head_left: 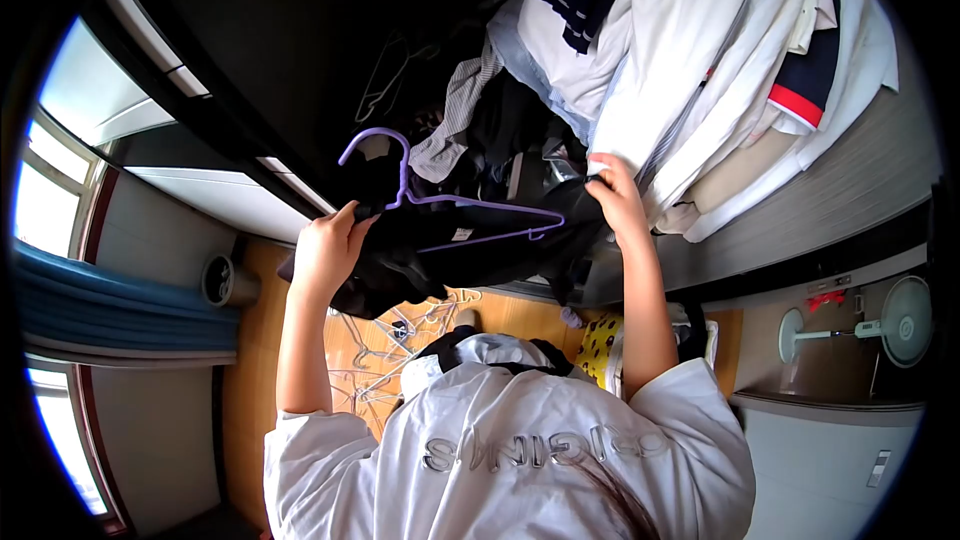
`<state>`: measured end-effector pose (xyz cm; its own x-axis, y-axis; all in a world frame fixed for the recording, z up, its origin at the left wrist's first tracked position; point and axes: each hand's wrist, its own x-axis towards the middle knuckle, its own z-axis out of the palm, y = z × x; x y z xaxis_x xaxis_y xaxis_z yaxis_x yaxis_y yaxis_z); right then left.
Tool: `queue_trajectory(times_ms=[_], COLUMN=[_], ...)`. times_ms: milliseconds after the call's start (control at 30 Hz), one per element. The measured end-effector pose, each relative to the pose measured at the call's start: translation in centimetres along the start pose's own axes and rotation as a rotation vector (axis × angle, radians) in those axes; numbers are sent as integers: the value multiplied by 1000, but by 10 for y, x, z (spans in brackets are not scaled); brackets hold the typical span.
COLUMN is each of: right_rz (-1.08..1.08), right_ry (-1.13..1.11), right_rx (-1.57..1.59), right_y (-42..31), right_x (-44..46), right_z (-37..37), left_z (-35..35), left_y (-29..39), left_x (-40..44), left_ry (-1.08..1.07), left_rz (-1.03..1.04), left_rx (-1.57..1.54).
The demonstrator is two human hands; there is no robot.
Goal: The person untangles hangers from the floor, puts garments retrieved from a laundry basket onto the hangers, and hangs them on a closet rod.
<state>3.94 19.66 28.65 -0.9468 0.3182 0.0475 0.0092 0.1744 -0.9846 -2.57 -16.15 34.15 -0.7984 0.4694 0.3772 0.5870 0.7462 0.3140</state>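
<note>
Garment [395,275] of black cloth, pinched at one end in the left hand [328,248] and at the other in the right hand [620,202], with a purple hanger [404,175] against it, between both. Looks like aligning cloth and hanger; calls next for even tension.

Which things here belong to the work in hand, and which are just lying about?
In the work:
black garment, gripped by left hand and right hand
purple hanger, against the garment

Apparently just about:
loose hangers on the floor
yellow spotted item
fan
</note>
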Motion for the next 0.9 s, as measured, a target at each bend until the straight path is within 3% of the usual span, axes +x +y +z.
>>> queue_trajectory(times_ms=[200,300,367,433,533,567,767,900], right_rz=[-211,-332,-303,-239,-235,-252,-350,-375], right_ry=[274,362,336,298,277,284,282,193], right_rx=[-163,-152,-105,-32,59,57,-87,-115], right_y=[-11,-3,-12,-17,-21,-23,-37,-58], right_x=[19,33,30,29,27,26,9,-15], right_z=[19,16,16,15,14,14,23,58], left_z=[-2,-1,2,6,10,15,41,45], left_y=[4,-5,-8,-13,-13,-11,3,29], left_x=[-26,-37,-42,-49,-54,-55,-57,-38], left_ry=[-24,104,218,220,10,46,144,182], left_rz=[-33,-110,-180,-192,-157,-82,-239,-207], left_rx=[-99,-201,-417,-403,-256,-257,-148,-159])
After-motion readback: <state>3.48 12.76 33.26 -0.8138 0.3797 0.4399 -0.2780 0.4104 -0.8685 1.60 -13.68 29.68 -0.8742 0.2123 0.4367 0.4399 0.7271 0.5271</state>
